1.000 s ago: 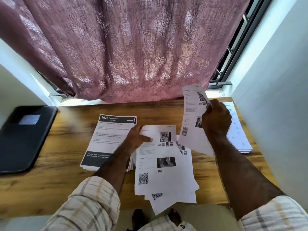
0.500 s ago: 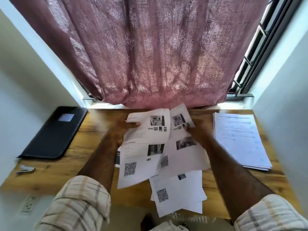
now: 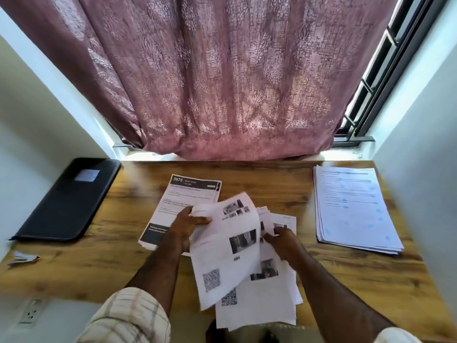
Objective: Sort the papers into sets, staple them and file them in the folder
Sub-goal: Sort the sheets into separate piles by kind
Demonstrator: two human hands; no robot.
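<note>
3 paper stacks (image 3: 356,209) on desk (image 3: 103,263), 1 folder (image 3: 66,199), 2 hands (image 3: 188,224).

2 bare forearms, left hand (image 3: 186,225) and right hand (image 3: 284,241) without rings or watch. Checked shirt, cream with brown and grey lines, sleeves (image 3: 128,318) rolled above elbows.

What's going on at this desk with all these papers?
A person is sorting printed sheets on a wooden desk. The left hand grips a lifted sheet with photos and a QR code, while the right hand rests on the loose pile beneath. A set headed 3675 lies behind, another stack sits to the right, and a closed black folder waits at the left. No stapling is visible.
</note>
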